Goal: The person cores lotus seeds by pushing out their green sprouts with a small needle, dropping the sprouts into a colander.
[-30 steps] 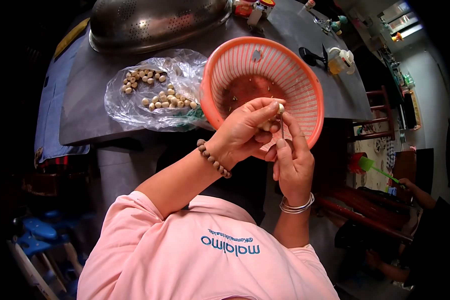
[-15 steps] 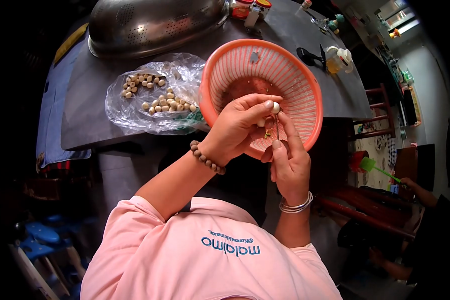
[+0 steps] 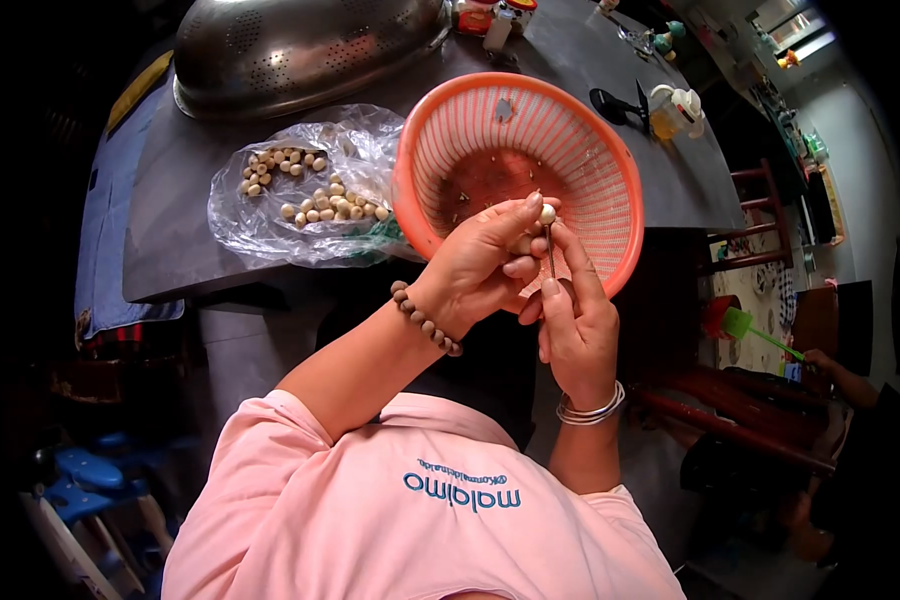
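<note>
Fingers of the left hand [image 3: 470, 265]: narrow, thumb and index pinching a small round off-white seed [image 3: 547, 214] above the basket's interior; further pale pieces tucked under the curled fingers. Fingers of the right hand [image 3: 580, 335]: closed round a thin dark metal rod [image 3: 551, 252], upper end touching or nearly touching the seed's lower side; exact contact too small to tell. Writing: pink cotton shirt [image 3: 370, 530] bears blue "malaimo", inverted in view, plus a smaller line beginning "@", remainder uncertain. Red-labelled glass jars [image 3: 490, 15] at the table's far side: label text not legible. Edges: round coral-orange slatted plastic basket [image 3: 625, 155], upright on the grey table [image 3: 185, 250], near rim appearing to project past the table's front edge; small dark bits on its floor. Crumpled transparent plastic bag [image 3: 235, 225] of round cream seeds [image 3: 345, 208] adjoins the basket's left rim, lying close to the front edge. Perforated silver metal colander [image 3: 310, 55] inverted behind the bag. Room: narrow grey strip between colander and bag; wider one between basket and clear white-topped pitcher [image 3: 667, 118]. Far right, another person's hand [image 3: 822, 365] grips a green plastic paddle [image 3: 760, 337], well apart.
</note>
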The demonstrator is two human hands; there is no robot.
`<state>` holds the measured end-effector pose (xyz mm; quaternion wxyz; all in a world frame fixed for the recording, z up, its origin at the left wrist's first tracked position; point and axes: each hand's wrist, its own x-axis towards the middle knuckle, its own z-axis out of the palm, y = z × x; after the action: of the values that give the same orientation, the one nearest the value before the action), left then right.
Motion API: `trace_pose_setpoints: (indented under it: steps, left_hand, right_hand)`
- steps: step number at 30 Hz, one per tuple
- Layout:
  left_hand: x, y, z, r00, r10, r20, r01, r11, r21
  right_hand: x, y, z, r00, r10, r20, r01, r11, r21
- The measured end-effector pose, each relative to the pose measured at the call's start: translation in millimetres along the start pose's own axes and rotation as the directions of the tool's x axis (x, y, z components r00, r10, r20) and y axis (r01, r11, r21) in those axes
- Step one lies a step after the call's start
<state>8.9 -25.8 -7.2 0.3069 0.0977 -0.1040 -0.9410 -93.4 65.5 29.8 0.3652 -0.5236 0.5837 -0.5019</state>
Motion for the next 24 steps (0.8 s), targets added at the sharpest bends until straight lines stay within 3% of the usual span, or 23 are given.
trace_pose_setpoints:
  steps: [5, 24]
  left_hand:
    - [0.2, -2.7, 4.0, 0.999, -0.034, -0.024, 0.032, 0.995, -0.093]
    - [1.5, 1.0, -1.2, 0.986, 0.165, 0.018, -0.166, 0.976, 0.139]
  right_hand:
    - [-0.2, -0.2, -1.1, 1.0, 0.017, 0.01, -0.016, 0.999, -0.035]
    - [0.5, 1.0, 0.4, 0.998, 0.058, -0.002, -0.058, 0.998, -0.018]
